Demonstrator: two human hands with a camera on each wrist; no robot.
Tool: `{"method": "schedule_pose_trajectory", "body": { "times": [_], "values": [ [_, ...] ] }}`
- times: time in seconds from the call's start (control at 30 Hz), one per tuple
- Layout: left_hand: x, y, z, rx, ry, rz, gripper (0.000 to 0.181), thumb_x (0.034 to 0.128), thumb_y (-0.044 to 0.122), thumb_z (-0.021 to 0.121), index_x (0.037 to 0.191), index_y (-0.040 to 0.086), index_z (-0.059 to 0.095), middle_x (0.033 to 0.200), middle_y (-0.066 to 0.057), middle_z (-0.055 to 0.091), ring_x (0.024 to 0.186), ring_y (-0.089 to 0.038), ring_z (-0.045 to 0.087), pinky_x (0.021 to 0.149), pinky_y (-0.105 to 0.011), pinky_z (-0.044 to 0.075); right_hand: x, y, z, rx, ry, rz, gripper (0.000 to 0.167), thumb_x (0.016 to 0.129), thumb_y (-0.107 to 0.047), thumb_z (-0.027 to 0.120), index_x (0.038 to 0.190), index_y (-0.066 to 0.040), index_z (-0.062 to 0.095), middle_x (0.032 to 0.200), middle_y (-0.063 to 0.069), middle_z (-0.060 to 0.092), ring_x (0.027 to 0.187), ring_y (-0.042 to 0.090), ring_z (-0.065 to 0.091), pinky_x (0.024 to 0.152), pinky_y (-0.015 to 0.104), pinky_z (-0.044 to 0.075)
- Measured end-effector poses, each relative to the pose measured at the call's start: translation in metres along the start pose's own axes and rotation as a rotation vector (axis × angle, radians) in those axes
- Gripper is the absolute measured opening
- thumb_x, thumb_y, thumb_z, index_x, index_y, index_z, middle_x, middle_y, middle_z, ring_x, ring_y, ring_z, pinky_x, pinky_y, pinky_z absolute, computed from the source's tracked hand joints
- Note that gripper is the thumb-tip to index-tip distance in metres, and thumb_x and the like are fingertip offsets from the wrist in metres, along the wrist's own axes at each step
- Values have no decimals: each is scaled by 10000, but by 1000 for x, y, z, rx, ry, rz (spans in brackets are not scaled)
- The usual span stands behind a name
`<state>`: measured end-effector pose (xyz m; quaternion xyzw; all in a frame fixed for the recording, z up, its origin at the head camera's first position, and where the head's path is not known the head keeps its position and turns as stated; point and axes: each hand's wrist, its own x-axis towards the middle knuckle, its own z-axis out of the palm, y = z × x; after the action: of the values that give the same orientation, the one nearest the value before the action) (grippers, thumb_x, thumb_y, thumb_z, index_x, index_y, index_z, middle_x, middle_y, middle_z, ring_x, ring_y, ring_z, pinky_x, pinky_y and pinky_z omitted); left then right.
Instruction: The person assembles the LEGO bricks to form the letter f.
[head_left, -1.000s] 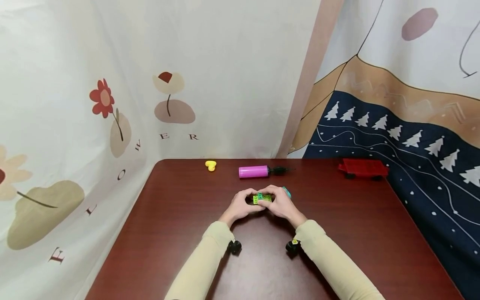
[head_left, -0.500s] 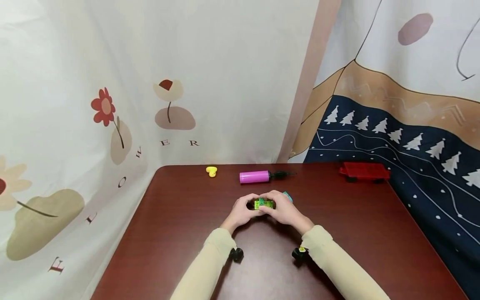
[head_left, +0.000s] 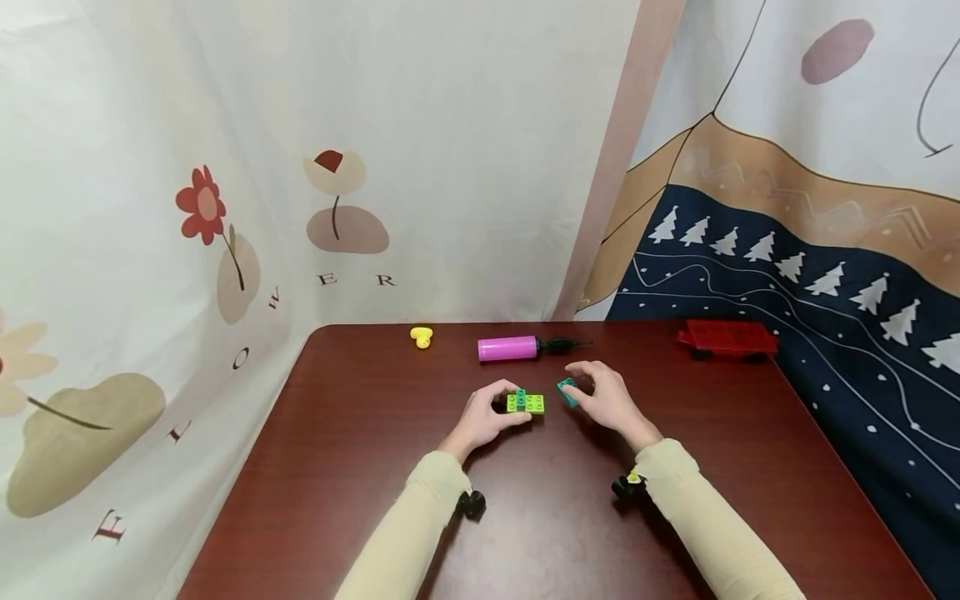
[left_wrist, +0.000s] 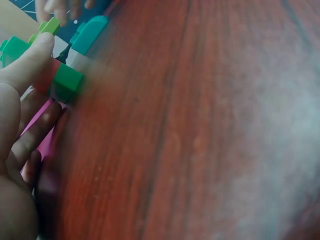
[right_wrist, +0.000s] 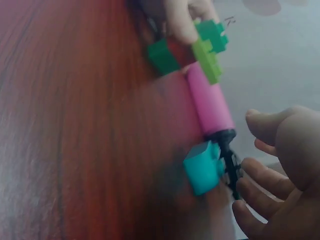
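My left hand (head_left: 480,422) grips a stack of toy building bricks (head_left: 534,404), thumb on the near side. A lime brick (right_wrist: 207,60) and a green brick (right_wrist: 212,35) sit on top of it. Lower down, a red brick (left_wrist: 46,79) and a dark green brick (left_wrist: 68,82) show in the left wrist view. My right hand (head_left: 611,404) hovers at a teal brick (head_left: 567,390) on the table. In the right wrist view its fingers (right_wrist: 260,172) are spread and stand apart from that teal brick (right_wrist: 201,170).
Behind the hands lies a pink hand pump (head_left: 507,348) with a black nozzle end. A small yellow toy (head_left: 422,336) is at the back left. A red toy wagon (head_left: 729,337) stands at the back right. Printed curtains (head_left: 480,167) hang behind the brown table (head_left: 337,467).
My right hand has come off the brick stack and moved right to the teal brick, its fingers now spread. The left hand keeps hold of the stack in about the same place.
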<state>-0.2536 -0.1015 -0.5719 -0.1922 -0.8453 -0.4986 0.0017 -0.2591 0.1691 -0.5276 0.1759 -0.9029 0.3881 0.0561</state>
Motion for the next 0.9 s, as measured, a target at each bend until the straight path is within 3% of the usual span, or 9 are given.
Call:
{"method": "schedule_pose_trajectory", "body": {
  "times": [0.23, 0.47, 0.73, 0.9],
  "values": [
    [1, 4, -1, 5, -13, -34, 341, 859, 332, 898, 1145, 256, 730, 1039, 95, 720, 983, -131, 634, 869, -334, 521, 1, 12, 9, -80, -61, 84, 596, 921, -290, 832, 1406, -25, 608, 1254, 181, 657, 1146, 350, 624, 1012, 553, 499],
    [-1, 3, 0, -27, -7, -44, 335, 862, 313, 897, 1147, 247, 734, 1064, 94, 724, 1006, -140, 628, 890, -356, 523, 0, 12, 23, -151, -56, 159, 665, 910, -420, 827, 1416, -45, 613, 1311, 216, 631, 1195, 419, 533, 970, 579, 466],
    [2, 2, 0, -29, -11, -44, 334, 858, 318, 899, 1142, 251, 736, 1055, 105, 724, 1001, -132, 630, 882, -343, 518, 3, 13, 23, -147, -49, 129, 509, 946, -297, 810, 1386, -84, 671, 1315, 225, 643, 1176, 432, 567, 944, 585, 470],
    [2, 2, 2, -30, -8, -47, 334, 857, 319, 899, 1142, 251, 738, 1054, 97, 724, 999, -139, 627, 876, -350, 519, 4, 12, 19, -59, -35, 86, 478, 978, -243, 774, 1399, -51, 655, 1289, 221, 653, 1126, 376, 610, 972, 556, 495]
  ]
}}
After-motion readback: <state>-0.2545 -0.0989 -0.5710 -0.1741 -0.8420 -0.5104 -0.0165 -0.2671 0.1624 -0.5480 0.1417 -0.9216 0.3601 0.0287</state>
